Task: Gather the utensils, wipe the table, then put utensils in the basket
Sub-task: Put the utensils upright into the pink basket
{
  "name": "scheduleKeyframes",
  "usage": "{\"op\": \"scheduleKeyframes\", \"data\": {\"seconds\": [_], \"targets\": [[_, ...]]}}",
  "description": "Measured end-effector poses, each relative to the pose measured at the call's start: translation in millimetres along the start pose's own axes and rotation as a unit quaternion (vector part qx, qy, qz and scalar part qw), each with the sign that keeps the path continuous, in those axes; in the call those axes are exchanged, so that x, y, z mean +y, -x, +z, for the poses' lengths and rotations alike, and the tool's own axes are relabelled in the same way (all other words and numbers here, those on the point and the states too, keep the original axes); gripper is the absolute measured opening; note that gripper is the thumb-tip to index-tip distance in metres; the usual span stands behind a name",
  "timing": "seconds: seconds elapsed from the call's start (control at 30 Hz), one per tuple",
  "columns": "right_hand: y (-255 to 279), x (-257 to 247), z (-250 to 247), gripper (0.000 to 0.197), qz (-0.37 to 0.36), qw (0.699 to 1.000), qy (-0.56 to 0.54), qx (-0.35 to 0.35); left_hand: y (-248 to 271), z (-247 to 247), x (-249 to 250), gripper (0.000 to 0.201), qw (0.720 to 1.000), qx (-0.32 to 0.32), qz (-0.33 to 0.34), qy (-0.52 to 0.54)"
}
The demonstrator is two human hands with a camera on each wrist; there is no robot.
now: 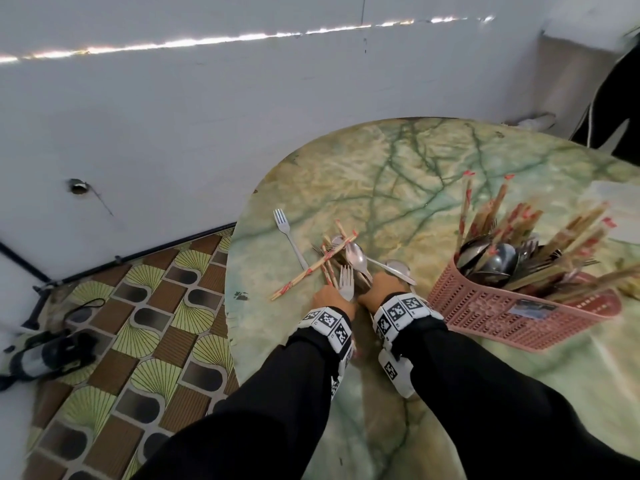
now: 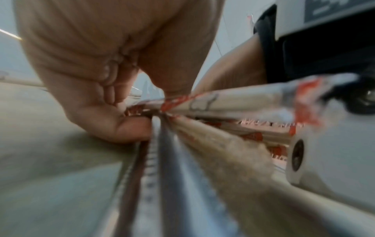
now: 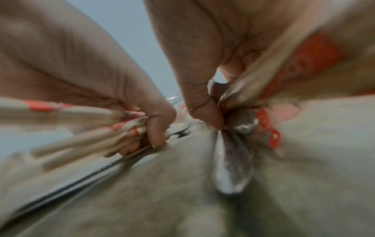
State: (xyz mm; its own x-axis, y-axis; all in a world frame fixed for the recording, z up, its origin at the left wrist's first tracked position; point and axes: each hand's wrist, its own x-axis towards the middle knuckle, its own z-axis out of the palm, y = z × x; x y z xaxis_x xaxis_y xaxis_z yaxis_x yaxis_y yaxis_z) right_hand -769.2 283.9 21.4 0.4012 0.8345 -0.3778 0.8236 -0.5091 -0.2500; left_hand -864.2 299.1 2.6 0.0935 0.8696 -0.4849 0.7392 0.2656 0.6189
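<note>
On the round green marble-patterned table [image 1: 415, 174], both hands work a loose heap of utensils near the table's nine-o'clock edge. The left hand [image 1: 329, 297] curls its fingers round the near ends of several paper-wrapped chopsticks [image 1: 332, 258] and a steel handle; the left wrist view shows the thumb [image 2: 125, 126] pressed down beside that handle. The right hand [image 1: 382, 289] pinches spoon handles, its thumb [image 3: 202, 104] set against a steel spoon [image 1: 356, 259] whose bowl points toward twelve o'clock. A fork [image 1: 346, 282] lies between the two hands, tines away from the person. One fork [image 1: 289, 237] lies apart at about ten o'clock from the heap, and one wrapped chopstick pair [image 1: 308, 271] slants out toward eight o'clock, held by neither hand. The pink plastic basket [image 1: 502, 317] stands at three o'clock from the hands, already crowded with spoons and chopsticks.

The step in hand looks like the gathering. To do it well, the hands should probably square the handles to a common end before lifting, since crossed chopsticks will slip from a loose bundle. The stray fork and the slanting pair should be drawn in first, so nothing is left on the surface to be wiped. Steel on a smooth top slides readily; a firm wrap beats a fingertip pinch.
</note>
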Motion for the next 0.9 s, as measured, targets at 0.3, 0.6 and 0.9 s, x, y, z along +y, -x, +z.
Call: {"op": "scheduleKeyframes", "data": {"seconds": [0.3,0.6,0.9], "targets": [[17.9,4.9,-20.1,0.018,0.033,0.993,-0.107,-0.048,6.4,-1.6,0.3,0.039,0.997,-0.036,0.045,-0.045],[25.9,14.9,-38.9,0.021,0.046,0.960,-0.251,-0.114,15.5,-22.5,11.3,0.030,0.980,-0.126,0.036,0.153],[60.8,24.8,-62.8,0.020,0.038,0.948,-0.294,-0.111,40.3,-36.1,18.6,0.031,0.941,-0.171,-0.011,0.292]]}}
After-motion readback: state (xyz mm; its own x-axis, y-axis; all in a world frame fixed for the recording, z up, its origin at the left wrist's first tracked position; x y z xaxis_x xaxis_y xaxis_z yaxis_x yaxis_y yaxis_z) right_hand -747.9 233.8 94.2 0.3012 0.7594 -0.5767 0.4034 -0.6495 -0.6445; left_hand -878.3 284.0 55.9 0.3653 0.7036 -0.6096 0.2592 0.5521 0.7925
